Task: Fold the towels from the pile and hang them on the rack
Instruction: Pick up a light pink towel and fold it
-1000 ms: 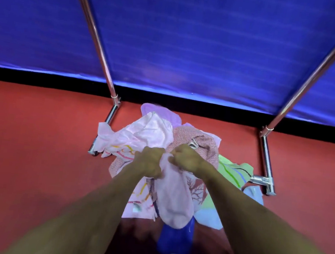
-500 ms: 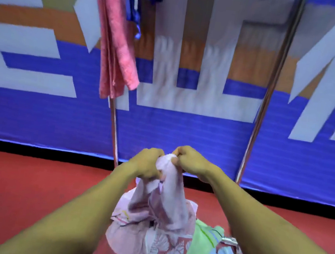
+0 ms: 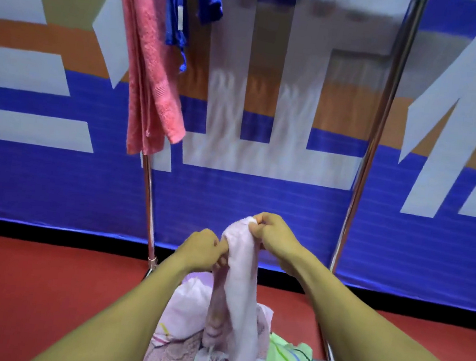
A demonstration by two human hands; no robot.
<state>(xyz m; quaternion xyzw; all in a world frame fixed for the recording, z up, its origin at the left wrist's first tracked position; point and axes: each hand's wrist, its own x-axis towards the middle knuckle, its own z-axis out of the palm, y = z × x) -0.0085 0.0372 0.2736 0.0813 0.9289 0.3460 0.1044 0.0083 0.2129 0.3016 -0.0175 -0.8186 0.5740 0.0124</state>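
While your right hand (image 3: 276, 235) pinches the top edge of the pale pink terry towel (image 3: 240, 293) betw. thumb and curled fingers, your left hand (image 3: 200, 250) grips the same towel just below and to the left, fingers curled in against the cloth. Towel's top bunches right at your right fingertips, a bit higher than the left hand; the rest hangs straight down betw. your two forearms as a narrow, folded-over strip.

Its lower end hangs in front of the pile of mixed towels (image 3: 182, 346) on the red floor (image 3: 40, 291): lilac, pink patterned, white w/ red branch print, light green striped, light blue. Can't tell if the strip's end touches the pile.

Beyond your hands stand the chrome uprights of the metal rack (image 3: 370, 154), left post just past your left hand, right post w/ its foot beside the pile. Up top left, a coral-pink towel (image 3: 150, 81) hangs folded on the rack, a shiny blue cloth (image 3: 188, 5) just right of it. Behind: blue, orange and white banner wall (image 3: 257, 206).
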